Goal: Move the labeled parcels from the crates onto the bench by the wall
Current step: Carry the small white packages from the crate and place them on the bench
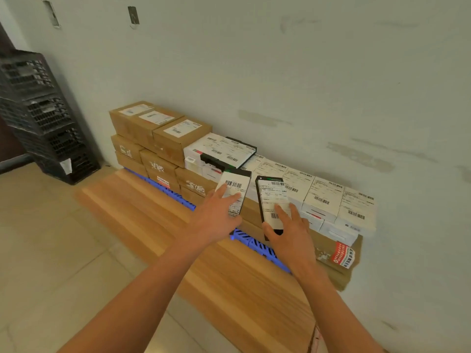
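My left hand grips a slim black box with a white barcode label, held over the brown cartons. My right hand grips a second slim black labeled box, tilted on edge beside the first. Both sit in front of a row of white labeled parcels stacked against the wall. Brown labeled cartons are piled at the left end of the stack. The wooden bench runs along the wall under the stack.
A blue plastic slatted strip lies between the cartons and the bare bench top. A tall stack of black mesh crates stands in the left corner. Tiled floor spreads to the left of the bench.
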The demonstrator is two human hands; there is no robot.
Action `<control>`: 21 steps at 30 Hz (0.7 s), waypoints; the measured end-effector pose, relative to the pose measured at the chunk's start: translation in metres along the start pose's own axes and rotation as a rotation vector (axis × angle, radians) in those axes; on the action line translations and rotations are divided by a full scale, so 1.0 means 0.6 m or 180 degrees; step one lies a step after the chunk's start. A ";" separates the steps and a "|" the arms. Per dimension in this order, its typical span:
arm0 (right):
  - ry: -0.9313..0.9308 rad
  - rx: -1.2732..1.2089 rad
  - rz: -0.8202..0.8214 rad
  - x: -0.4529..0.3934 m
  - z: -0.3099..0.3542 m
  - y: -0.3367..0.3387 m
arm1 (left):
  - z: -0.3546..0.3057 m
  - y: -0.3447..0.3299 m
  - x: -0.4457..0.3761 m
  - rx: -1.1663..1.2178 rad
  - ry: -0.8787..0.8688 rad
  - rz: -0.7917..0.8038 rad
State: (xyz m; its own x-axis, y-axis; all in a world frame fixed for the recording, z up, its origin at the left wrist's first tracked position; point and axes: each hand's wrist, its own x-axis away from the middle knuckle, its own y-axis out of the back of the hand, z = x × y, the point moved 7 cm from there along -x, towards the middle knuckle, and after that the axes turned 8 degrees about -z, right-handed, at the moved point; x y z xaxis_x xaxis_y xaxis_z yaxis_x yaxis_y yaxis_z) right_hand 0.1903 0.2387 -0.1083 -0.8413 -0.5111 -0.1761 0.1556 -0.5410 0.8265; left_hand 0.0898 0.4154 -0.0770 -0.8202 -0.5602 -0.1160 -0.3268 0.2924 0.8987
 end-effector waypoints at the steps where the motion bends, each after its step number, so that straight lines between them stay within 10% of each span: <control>1: -0.0073 0.0022 -0.0026 -0.014 0.006 -0.004 | 0.002 0.004 -0.029 -0.0003 -0.0064 0.0025; 21: -0.1078 -0.0009 -0.0490 -0.271 -0.028 -0.049 | -0.053 -0.072 -0.384 -0.0365 -0.0849 0.0363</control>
State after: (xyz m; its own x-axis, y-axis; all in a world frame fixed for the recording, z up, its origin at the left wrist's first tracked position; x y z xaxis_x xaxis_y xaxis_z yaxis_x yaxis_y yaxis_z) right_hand 0.3312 0.3266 -0.1132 -0.9785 -0.1739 -0.1110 0.0150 -0.5966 0.8024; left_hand 0.3082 0.5070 -0.0757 -0.9478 -0.3011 -0.1049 -0.1829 0.2439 0.9524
